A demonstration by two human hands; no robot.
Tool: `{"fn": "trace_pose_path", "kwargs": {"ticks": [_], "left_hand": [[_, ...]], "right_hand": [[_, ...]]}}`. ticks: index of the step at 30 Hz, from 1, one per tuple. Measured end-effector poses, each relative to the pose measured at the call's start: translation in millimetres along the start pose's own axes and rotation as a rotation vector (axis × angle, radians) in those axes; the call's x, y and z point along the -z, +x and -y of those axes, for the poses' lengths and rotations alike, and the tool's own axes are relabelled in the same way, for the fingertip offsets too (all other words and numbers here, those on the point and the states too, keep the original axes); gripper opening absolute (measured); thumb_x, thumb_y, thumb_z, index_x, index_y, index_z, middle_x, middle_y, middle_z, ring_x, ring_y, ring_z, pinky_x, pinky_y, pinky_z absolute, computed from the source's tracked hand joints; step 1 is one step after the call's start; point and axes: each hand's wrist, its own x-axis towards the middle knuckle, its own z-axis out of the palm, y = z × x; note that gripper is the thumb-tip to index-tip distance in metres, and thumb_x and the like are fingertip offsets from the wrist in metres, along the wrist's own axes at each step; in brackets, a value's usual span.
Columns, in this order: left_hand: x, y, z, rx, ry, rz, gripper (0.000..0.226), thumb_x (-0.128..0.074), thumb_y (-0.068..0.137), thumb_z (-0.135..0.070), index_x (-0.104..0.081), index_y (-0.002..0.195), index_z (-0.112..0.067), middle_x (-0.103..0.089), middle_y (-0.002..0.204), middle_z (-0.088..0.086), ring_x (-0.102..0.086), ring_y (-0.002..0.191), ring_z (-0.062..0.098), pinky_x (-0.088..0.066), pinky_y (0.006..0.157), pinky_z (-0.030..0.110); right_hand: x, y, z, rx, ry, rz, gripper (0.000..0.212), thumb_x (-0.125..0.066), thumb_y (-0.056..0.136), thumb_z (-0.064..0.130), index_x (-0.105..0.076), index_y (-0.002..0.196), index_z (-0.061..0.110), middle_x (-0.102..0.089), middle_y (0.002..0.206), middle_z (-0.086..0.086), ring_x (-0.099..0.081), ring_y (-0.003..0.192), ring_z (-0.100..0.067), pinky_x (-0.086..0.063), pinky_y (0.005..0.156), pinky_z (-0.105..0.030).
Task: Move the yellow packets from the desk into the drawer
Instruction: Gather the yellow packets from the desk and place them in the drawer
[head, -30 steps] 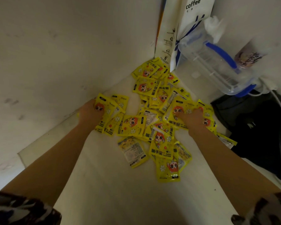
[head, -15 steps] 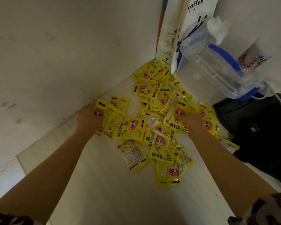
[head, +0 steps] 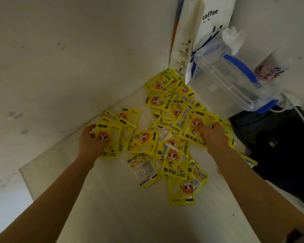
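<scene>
The left hand's [head: 92, 140] fingers had curled tighter round a small stack of flat yellow foil packets [head: 167, 137] beside the pale wall [head: 60, 67], thumb pressed on the top packet's face, while the right hand [head: 211, 135] had bunched its fingers onto packets farther from that wall, though whether it truly gripped them could not be told. The rest lay scattered on the white desk [head: 130, 207] out from the wall; no drawer showed, so gathering had likely only begun.

A single head-worn wide-angle view looks steeply down and forward onto the tabletop [head: 130, 216] near a wall corner. It sits close above, both forearms reaching in from the lower edge.
</scene>
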Motion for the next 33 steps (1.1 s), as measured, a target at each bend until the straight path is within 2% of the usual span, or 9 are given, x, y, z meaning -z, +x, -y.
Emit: {"fn": "trace_pose_path", "kwargs": {"ticks": [6, 10, 13, 16, 21, 25, 29, 31, 33], "left_hand": [[-8.4, 4.9, 0.5, 0.105, -0.058, -0.019, 0.015, -0.074, 0.075, -0.003, -0.065, 0.084, -0.010, -0.059, 0.068, 0.007, -0.056, 0.060, 0.023, -0.048, 0.059, 0.031], [-9.7, 15.3, -5.7, 0.071, -0.007, -0.035, 0.013, -0.072, 0.076, -0.008, -0.065, 0.086, -0.012, -0.063, 0.072, 0.006, -0.060, 0.065, 0.025, -0.049, 0.058, 0.029], [-10.3, 23.4, -12.7, 0.020, 0.125, 0.039, 0.019, -0.072, 0.075, -0.014, -0.066, 0.093, -0.011, -0.069, 0.085, 0.011, -0.067, 0.077, 0.031, -0.057, 0.070, 0.045], [-17.6, 20.6, -18.3, -0.061, 0.279, 0.098, 0.022, -0.072, 0.076, -0.016, -0.061, 0.092, -0.006, -0.065, 0.086, 0.013, -0.063, 0.080, 0.033, -0.053, 0.071, 0.045], [-33.9, 4.2, -23.6, -0.230, 0.577, 0.210, 0.039, -0.073, 0.077, -0.016, -0.037, 0.064, -0.012, -0.039, 0.064, 0.004, -0.048, 0.074, 0.031, -0.035, 0.069, 0.037], [-36.6, -1.1, -11.3, -0.272, 0.629, 0.191, 0.041, -0.074, 0.076, -0.020, -0.034, 0.066, -0.018, -0.045, 0.087, 0.013, -0.050, 0.094, 0.038, -0.039, 0.069, 0.040], [-34.9, -1.4, -4.3, -0.289, 0.666, 0.221, 0.032, -0.074, 0.077, -0.023, -0.043, 0.077, -0.012, -0.045, 0.088, 0.009, -0.049, 0.098, 0.038, -0.040, 0.073, 0.041], [-33.9, 3.8, -3.6, -0.306, 0.789, 0.206, 0.034, -0.075, 0.075, -0.033, -0.054, 0.091, -0.011, -0.052, 0.110, 0.012, -0.044, 0.115, 0.039, -0.039, 0.087, 0.045], [-31.3, 8.2, -4.0, -0.254, 0.841, 0.163, 0.047, -0.076, 0.073, -0.040, -0.060, 0.110, -0.014, -0.037, 0.144, 0.008, -0.025, 0.136, 0.038, -0.027, 0.106, 0.052]], "right_hand": [[-6.7, 13.4, 13.5, -0.087, 0.024, -0.040, 0.056, -0.083, 0.069, 0.019, -0.057, 0.116, 0.003, -0.057, 0.101, -0.010, -0.052, 0.075, -0.018, -0.044, 0.071, -0.035], [-12.9, 20.4, 21.7, -0.092, -0.013, -0.072, 0.052, -0.082, 0.071, 0.021, -0.052, 0.112, 0.010, -0.054, 0.101, -0.009, -0.050, 0.093, -0.023, -0.043, 0.078, -0.038], [-16.7, 23.0, 25.6, -0.083, -0.030, -0.055, 0.044, -0.079, 0.075, 0.018, -0.049, 0.105, 0.010, -0.054, 0.096, -0.008, -0.050, 0.095, -0.021, -0.041, 0.080, -0.034], [-19.2, 22.5, 28.0, -0.065, -0.048, -0.045, 0.055, -0.081, 0.072, 0.016, -0.053, 0.118, 0.002, -0.059, 0.109, -0.013, -0.058, 0.101, -0.025, -0.048, 0.084, -0.036], [-19.6, 24.5, 32.0, -0.049, -0.089, -0.009, 0.059, -0.082, 0.070, 0.015, -0.054, 0.120, 0.001, -0.059, 0.106, -0.014, -0.058, 0.089, -0.023, -0.047, 0.071, -0.033], [-20.2, 28.0, 33.3, -0.038, -0.116, 0.013, 0.045, -0.082, 0.070, 0.014, -0.058, 0.106, 0.002, -0.058, 0.093, -0.013, -0.055, 0.080, -0.023, -0.050, 0.075, -0.037], [-21.1, 29.6, 33.4, -0.029, -0.155, 0.041, 0.045, -0.083, 0.069, 0.014, -0.061, 0.106, 0.002, -0.061, 0.093, -0.014, -0.057, 0.081, -0.025, -0.052, 0.081, -0.040], [-22.4, 29.4, 33.0, -0.032, -0.167, 0.051, 0.047, -0.084, 0.068, 0.015, -0.061, 0.107, 0.002, -0.064, 0.099, -0.016, -0.059, 0.083, -0.025, -0.053, 0.084, -0.042], [-23.1, 28.3, 32.8, -0.024, -0.180, 0.057, 0.053, -0.083, 0.069, 0.017, -0.060, 0.113, 0.001, -0.064, 0.102, -0.015, -0.058, 0.083, -0.024, -0.052, 0.080, -0.039]]}}
